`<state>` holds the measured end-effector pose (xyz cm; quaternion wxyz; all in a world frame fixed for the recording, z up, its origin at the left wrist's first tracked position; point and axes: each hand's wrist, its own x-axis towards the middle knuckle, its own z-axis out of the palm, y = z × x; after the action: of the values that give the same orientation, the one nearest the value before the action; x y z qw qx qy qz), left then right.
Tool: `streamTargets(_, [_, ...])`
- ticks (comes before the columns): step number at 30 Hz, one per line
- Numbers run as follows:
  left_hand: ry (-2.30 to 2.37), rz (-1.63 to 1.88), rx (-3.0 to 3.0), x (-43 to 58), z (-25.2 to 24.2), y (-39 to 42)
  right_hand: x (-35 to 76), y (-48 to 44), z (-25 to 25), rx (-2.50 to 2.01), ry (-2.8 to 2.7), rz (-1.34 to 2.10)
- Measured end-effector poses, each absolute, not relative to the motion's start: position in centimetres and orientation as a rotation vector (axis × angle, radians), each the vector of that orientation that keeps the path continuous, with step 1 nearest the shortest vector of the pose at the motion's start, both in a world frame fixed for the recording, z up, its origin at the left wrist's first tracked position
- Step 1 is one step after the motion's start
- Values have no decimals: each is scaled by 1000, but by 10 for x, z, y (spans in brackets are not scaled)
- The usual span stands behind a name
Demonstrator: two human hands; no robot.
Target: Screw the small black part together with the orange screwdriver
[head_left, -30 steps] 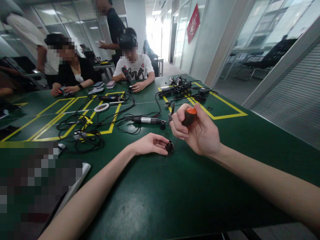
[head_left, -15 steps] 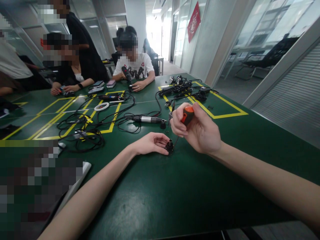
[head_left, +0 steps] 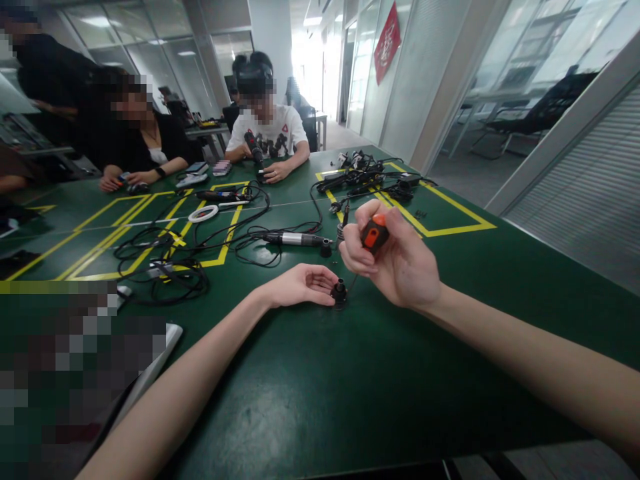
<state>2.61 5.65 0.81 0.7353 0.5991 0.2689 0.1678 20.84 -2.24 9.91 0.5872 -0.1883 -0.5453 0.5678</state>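
Note:
My left hand (head_left: pixel 305 285) rests on the green table (head_left: pixel 280 380), its fingers and thumb around the left side of a small black round part (head_left: pixel 339 292). That part stands upright with a narrow neck on top. My right hand (head_left: pixel 400 257) is wrapped round the orange and black handle of a screwdriver (head_left: pixel 376 235). The thin shaft slants down toward the black part; whether its tip touches is too small to tell. Behind my hands a silver and black pen-shaped tool (head_left: pixel 295 239) lies beside a small black cap (head_left: pixel 326 248).
Tangled black cables (head_left: pixel 187 283) lie at the left, near a white ring (head_left: pixel 203 213). More cables (head_left: pixel 357 177) are heaped at the back right. A seated person (head_left: pixel 270 133) across the table holds a red and black tool.
The screwdriver handle has turned a little in my right hand. My left hand stays at the black part. At the back left, a standing person has moved to the left.

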Motion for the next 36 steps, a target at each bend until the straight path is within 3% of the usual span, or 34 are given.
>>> streamTargets(36, [543,323,1386,20,6,64,209,-19,97,-392,-1231,1342])
